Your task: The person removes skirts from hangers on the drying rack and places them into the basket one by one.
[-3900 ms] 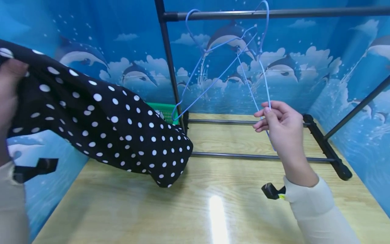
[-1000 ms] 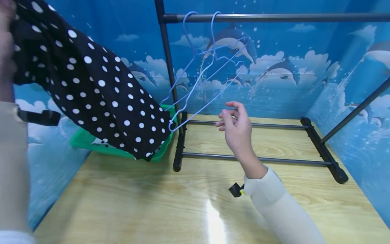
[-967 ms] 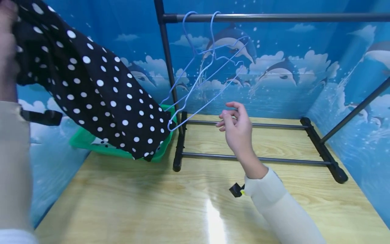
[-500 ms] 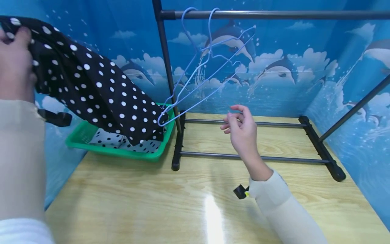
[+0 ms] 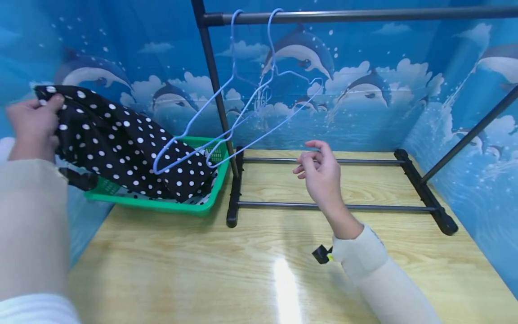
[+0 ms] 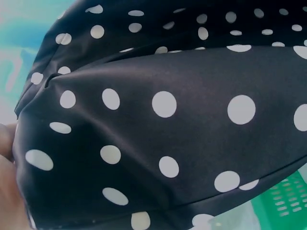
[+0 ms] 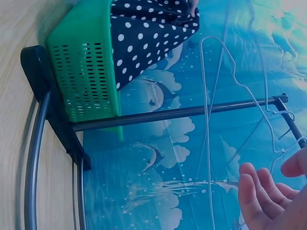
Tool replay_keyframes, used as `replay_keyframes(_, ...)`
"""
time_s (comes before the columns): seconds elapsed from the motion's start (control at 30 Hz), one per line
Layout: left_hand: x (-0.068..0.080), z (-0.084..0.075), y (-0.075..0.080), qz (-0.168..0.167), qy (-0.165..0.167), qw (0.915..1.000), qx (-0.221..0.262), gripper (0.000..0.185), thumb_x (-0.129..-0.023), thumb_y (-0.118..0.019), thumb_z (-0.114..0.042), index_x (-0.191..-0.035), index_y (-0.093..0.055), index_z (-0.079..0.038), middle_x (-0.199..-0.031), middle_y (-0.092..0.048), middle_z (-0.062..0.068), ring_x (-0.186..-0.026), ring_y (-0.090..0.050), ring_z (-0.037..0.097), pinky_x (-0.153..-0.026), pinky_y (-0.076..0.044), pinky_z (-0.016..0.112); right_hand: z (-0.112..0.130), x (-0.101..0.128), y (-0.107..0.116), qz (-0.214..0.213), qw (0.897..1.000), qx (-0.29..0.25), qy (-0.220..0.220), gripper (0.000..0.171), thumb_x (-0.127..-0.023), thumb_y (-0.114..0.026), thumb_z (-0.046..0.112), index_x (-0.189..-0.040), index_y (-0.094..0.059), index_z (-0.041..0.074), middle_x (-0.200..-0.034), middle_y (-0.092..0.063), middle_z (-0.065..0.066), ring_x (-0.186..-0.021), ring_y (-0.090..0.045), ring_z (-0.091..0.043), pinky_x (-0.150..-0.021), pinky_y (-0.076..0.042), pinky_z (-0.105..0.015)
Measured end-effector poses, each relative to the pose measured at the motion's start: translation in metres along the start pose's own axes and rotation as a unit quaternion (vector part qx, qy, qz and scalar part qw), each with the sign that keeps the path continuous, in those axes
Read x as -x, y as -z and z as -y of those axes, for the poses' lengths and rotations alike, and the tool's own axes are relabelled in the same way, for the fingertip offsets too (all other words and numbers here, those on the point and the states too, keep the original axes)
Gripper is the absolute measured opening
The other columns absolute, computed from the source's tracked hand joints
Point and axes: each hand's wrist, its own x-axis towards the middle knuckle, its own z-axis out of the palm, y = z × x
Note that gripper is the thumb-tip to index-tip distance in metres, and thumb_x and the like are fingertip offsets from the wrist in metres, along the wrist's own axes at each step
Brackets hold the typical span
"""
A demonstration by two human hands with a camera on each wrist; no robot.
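My left hand point(image 5: 34, 123) grips one end of a black cloth with white polka dots point(image 5: 133, 146) at the left of the head view. Its far end hangs down into a green basket point(image 5: 145, 203). In the left wrist view the cloth fills most of the picture, with my fingers partly hidden at the left edge. My right hand point(image 5: 321, 180) hovers in front of the rack, fingers loosely bent and holding nothing. Two blue wire hangers, a left one point(image 5: 193, 118) and a right one point(image 5: 279, 120), hang side by side from the rack's top bar point(image 5: 364, 16); the left one overlaps the cloth in this view.
The black rack's post point(image 5: 216, 83) stands beside the basket, and its lower bars point(image 5: 283, 204) run near the wooden surface point(image 5: 194, 265). White fabric with black dots point(image 5: 204, 199) shows inside the basket. A blue dolphin-print curtain point(image 5: 352, 121) encloses the back and sides.
My right hand has let go of the right hanger, which has moved left along the bar. My left hand has lowered the cloth toward the basket. The left hanger has swung toward the cloth.
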Motion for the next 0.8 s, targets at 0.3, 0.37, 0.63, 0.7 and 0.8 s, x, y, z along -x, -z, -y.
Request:
replay_keyframes(0.3,0.005,0.014,-0.012,-0.043,0.005,0.9924,-0.116,0.061,-0.092,-0.048,-0.056,-0.146,-0.037,-0.03,-0.15,-0.029,-0.017,-0.129,-0.033,-0.002,-0.114,-0.025,0.026,-0.001,-0.003,0.003,0.005,0.999,0.044,0.002,0.022,-0.098,-0.045,0.004,-0.117,-0.054,-0.001,-0.089,-0.063,-0.016,-0.067,-0.066,-0.016,-0.061,-0.057,-0.03)
replay_keyframes(0.37,0.008,0.015,-0.015,-0.049,-0.001,0.9915,-0.12,0.06,-0.093,-0.049,-0.055,-0.146,-0.04,-0.029,-0.15,-0.031,-0.014,-0.13,-0.034,0.0,-0.113,-0.027,0.026,0.002,-0.006,0.007,0.004,0.998,0.06,0.01,0.022,-0.098,-0.045,0.005,-0.117,-0.054,-0.001,-0.092,-0.063,-0.017,-0.07,-0.066,-0.016,-0.064,-0.057,-0.03)
replay_keyframes(0.63,0.015,0.015,-0.025,-0.041,-0.028,0.9857,-0.161,0.062,-0.095,-0.045,-0.053,-0.148,-0.038,-0.022,-0.153,-0.033,-0.008,-0.137,-0.033,0.005,-0.113,-0.029,0.028,0.018,-0.019,0.019,-0.01,0.993,0.111,0.038,0.023,-0.098,-0.048,0.009,-0.118,-0.056,0.0,-0.097,-0.065,-0.016,-0.081,-0.065,-0.017,-0.067,-0.055,-0.02)
replay_keyframes(0.7,0.017,0.014,-0.028,-0.031,-0.043,0.9842,-0.169,0.062,-0.095,-0.045,-0.053,-0.147,-0.04,-0.021,-0.152,-0.034,-0.006,-0.137,-0.034,0.007,-0.113,-0.03,0.029,0.021,-0.021,0.021,-0.015,0.992,0.121,0.044,0.022,-0.098,-0.05,0.009,-0.117,-0.056,-0.001,-0.097,-0.065,-0.014,-0.079,-0.064,-0.013,-0.065,-0.054,-0.019)
replay_keyframes(0.8,0.021,0.013,-0.035,-0.023,-0.078,0.9754,-0.205,0.06,-0.096,-0.043,-0.052,-0.145,-0.043,-0.017,-0.15,-0.04,0.0,-0.137,-0.037,0.014,-0.112,-0.033,0.034,0.024,-0.022,0.023,-0.018,0.989,0.138,0.048,0.022,-0.098,-0.05,0.01,-0.117,-0.057,0.0,-0.097,-0.065,-0.012,-0.079,-0.062,-0.01,-0.064,-0.053,-0.017)
